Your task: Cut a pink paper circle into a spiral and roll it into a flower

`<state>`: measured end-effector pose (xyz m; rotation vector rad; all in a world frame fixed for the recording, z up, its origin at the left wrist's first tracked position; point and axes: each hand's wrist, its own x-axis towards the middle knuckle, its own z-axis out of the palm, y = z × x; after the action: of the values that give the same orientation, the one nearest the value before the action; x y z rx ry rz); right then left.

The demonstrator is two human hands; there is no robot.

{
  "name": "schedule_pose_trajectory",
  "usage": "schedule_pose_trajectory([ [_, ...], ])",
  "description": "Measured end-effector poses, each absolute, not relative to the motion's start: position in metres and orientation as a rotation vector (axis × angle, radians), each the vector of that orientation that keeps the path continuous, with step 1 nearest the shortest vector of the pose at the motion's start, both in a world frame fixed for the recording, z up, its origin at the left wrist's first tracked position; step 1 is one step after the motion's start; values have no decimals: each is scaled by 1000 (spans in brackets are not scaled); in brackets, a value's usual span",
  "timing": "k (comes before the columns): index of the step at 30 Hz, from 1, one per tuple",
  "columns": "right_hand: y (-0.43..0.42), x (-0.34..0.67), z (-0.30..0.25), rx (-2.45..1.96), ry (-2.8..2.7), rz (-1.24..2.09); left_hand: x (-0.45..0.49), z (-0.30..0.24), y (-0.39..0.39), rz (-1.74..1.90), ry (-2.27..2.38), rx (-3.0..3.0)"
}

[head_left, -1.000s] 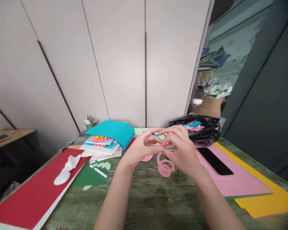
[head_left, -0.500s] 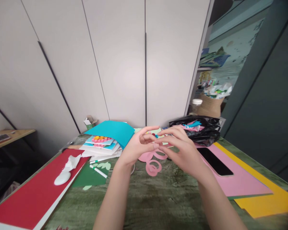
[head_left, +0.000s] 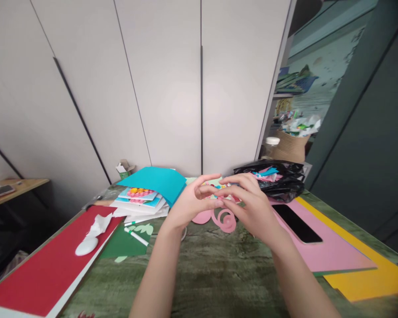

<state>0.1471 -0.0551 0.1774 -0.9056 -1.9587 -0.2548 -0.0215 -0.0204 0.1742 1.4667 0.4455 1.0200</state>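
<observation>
Both my hands meet above the middle of the green table [head_left: 212, 274]. My left hand [head_left: 192, 204] and my right hand [head_left: 248, 205] pinch the top end of a pink paper spiral strip [head_left: 226, 219]. The strip's coil hangs just below my fingers, close over the tabletop. A small pink paper piece [head_left: 202, 217] lies on the table right behind it. My fingers are curled together at the strip's upper end, which they hide.
A black phone [head_left: 296, 222] lies on pink and yellow sheets [head_left: 331, 251] at right. A black bag [head_left: 278, 176] of paper scraps sits behind. A cyan sheet [head_left: 155, 180] tops a stack at left, near a green marker [head_left: 135, 236] and a long red sheet [head_left: 43, 269].
The hanging pink coil has shortened and risen toward my fingers, shifting slightly right. My hands stay together, working at its top end.
</observation>
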Motion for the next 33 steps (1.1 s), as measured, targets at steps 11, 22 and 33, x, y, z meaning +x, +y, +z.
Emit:
schedule_pose_trajectory([
  [11,-55,143,179,-909,-1897,-248,-19,172,-20,1012,412,1496],
  [22,-56,147,178,-876,-1939,-204,-20,174,-20,1021,393,1437],
  [33,-61,150,185,-868,-2142,-119,-23,173,-19,1025,395,1466],
])
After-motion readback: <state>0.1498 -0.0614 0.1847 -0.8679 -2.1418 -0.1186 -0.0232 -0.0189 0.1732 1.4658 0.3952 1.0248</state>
